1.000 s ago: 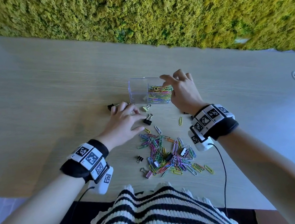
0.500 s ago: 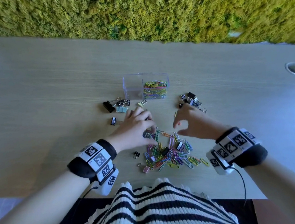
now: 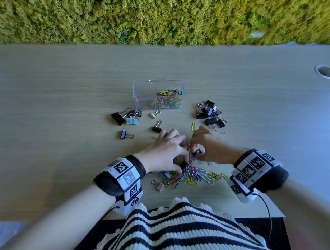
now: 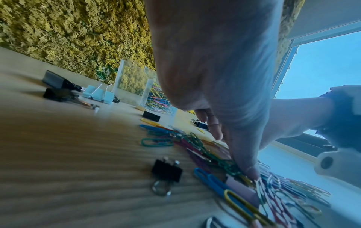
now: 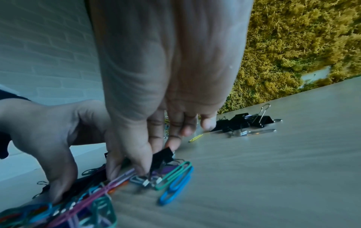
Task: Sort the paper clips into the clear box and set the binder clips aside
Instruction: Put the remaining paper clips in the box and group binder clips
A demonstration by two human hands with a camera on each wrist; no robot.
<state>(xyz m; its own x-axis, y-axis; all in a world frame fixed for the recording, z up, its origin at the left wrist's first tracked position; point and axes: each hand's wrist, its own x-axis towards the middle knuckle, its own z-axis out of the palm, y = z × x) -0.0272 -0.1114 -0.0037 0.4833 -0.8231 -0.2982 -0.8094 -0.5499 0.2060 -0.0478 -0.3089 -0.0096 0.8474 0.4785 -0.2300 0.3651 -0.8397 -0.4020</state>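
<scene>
The clear box (image 3: pixel 145 94) stands at mid-table with coloured paper clips (image 3: pixel 168 98) heaped in its right half. A mixed pile of paper clips (image 3: pixel 193 176) lies near the table's front edge. Both hands are over it. My right hand (image 3: pixel 196 153) pinches a small black binder clip (image 5: pixel 162 155) between thumb and forefinger, just above the pile. My left hand (image 3: pixel 181 164) has its thumb and fingers curled down into a tangle of paper clips (image 4: pixel 230 166). Another black binder clip (image 4: pixel 167 169) lies loose beside the left hand.
Binder clips lie in two groups: one to the left of the box (image 3: pixel 127 117), one to the right (image 3: pixel 210 114). Single binder clips (image 3: pixel 157 129) and a yellow paper clip (image 3: pixel 193 126) lie between. A cable hole (image 3: pixel 324 71) is far right. A moss wall (image 3: pixel 160 4) backs the table.
The right hand came back from the clear box and the left from the left binder clips. Both now meet at the pile, and the right hand has taken up a black binder clip.
</scene>
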